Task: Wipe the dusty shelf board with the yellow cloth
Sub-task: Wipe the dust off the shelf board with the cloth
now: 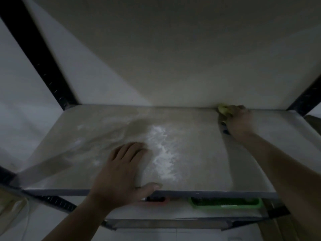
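The pale shelf board (199, 153) fills the middle of the view, with a white streak of dust (163, 153) down its centre and fainter smears to the left. My right hand (240, 121) reaches to the back right of the board, by the wall, and presses the bunched yellow cloth (223, 109), which shows only at the fingertips. My left hand (121, 169) lies flat on the front part of the board, fingers apart, thumb along the front edge, holding nothing. The scene is dim and blurred.
Black metal uprights (40, 54) stand at the back left and back right (305, 100) of the rack. Under the front edge, on a lower shelf, sit a green tray (225, 203) and a reddish object (156, 200). A pale wall (173, 49) backs the shelf.
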Tool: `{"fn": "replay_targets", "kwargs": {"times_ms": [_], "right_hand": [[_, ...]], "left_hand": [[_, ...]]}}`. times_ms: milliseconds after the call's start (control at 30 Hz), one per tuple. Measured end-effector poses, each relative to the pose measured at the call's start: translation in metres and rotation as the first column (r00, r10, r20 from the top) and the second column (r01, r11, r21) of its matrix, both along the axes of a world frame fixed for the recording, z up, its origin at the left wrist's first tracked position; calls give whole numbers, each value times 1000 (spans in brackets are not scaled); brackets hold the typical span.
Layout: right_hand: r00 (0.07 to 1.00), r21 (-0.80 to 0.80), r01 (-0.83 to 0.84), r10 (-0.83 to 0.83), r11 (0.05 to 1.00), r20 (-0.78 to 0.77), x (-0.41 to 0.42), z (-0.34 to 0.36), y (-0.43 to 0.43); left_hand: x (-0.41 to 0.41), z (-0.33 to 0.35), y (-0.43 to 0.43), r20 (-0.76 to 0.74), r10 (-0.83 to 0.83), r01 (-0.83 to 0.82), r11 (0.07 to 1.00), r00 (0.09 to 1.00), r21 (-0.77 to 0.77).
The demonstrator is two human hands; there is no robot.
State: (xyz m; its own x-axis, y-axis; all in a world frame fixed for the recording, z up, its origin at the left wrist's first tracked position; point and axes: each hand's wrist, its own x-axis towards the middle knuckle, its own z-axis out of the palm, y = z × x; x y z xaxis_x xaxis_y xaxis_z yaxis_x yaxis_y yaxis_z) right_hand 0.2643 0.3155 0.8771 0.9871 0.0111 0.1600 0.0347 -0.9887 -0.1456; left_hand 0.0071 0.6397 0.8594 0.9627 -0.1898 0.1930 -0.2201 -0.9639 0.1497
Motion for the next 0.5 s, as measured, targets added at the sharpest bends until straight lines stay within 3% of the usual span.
{"fn": "replay_targets", "kwargs": {"times_ms": [67,133,300,400,500], "right_hand": [[999,162,-19,15,987,29,-15,0,38],[990,287,-138,127,948,57,-37,-1,87],[871,306,-487,482,818,98,-81,7,149],[884,219,-459,417,861,214,-77,29,98],[940,101,-266,235,959,249,-73,32,6]], "left_hand": [[1,0,0,-2,4,-4,1000,1000,8],[0,-1,-1,-2,3,-3,1000,1000,8],[-2,-1,0,26,-27,27,1000,999,-5],[-2,-2,0,23,-18,18,1000,1000,-1],[0,-3,0,15,-15,15,1000,1000,-8]]}}
